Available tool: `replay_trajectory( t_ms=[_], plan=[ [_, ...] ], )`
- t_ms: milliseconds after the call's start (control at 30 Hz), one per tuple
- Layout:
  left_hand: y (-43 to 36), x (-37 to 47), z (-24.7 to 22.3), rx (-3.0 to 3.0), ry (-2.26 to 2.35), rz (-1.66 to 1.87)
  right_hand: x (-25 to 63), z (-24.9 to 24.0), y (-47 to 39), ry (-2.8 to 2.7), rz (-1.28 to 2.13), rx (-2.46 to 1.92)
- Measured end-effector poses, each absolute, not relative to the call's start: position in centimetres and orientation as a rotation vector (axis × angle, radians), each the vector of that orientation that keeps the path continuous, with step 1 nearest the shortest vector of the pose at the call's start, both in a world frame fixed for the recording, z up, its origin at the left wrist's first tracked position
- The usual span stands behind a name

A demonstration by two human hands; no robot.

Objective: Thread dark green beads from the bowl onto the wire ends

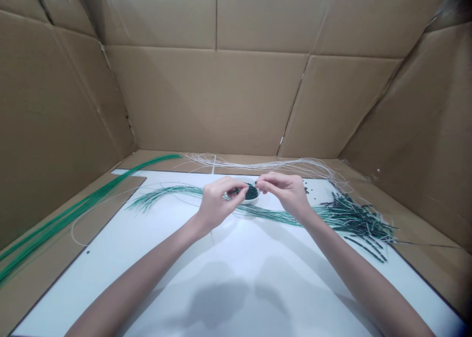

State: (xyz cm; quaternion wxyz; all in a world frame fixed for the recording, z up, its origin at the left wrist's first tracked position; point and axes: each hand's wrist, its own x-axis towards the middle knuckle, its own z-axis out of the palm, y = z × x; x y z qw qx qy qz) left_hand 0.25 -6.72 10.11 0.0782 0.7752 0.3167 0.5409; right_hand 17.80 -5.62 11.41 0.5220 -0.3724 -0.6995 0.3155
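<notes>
- A small white bowl (pixel 254 201) filled with dark green beads (pixel 251 193) sits on the white board (pixel 236 263), between the two hands and just under their fingertips.
- The left hand (pixel 220 199) is at the bowl's left side, thumb and forefinger in a narrow pinch over the beads; what lies between them cannot be told.
- The right hand (pixel 283 188) pinches narrowly at the bowl's right edge; a tiny dark speck shows at its fingertips, too small to identify.
- Green strands (pixel 271 214) run across the board beneath the hands, ending at right in a dark, pale-streaked clump (pixel 359 216).
- White wires (pixel 254 166) lie behind the bowl; a green bundle (pixel 92 199) lies at far left.
- Cardboard walls (pixel 206 96) surround the board.
</notes>
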Motion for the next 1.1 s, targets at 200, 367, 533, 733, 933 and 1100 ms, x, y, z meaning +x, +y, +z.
replay_trajectory(
  t_ms=[200, 367, 533, 733, 933, 1100],
  plan=[
    [-6.74, 0.26, 10.14, 2.336, 0.973, 1.624, 18.01, 11.15, -5.41, -1.709, 0.69, -0.907],
    [-6.86, 0.31, 10.21, 2.352, 0.968, 1.633, 18.06, 11.34, -5.48, -1.733, 0.72, -0.902],
    [-6.86, 0.27, 10.2, 2.364, 0.961, 1.642, 18.07, 11.44, -5.48, -1.77, 0.735, -0.895],
    [-6.87, 0.26, 10.16, 2.362, 0.97, 1.624, 18.09, 11.46, -5.46, -1.79, 0.699, -0.881],
    [-6.73, 0.24, 9.94, 2.384, 0.976, 1.587, 18.27, 11.54, -5.44, -1.91, 0.572, -0.856],
    [-6.56, 0.18, 9.7, 2.374, 1.028, 1.531, 18.4, 11.7, -5.38, -1.999, 0.48, -0.866]
  ],
)
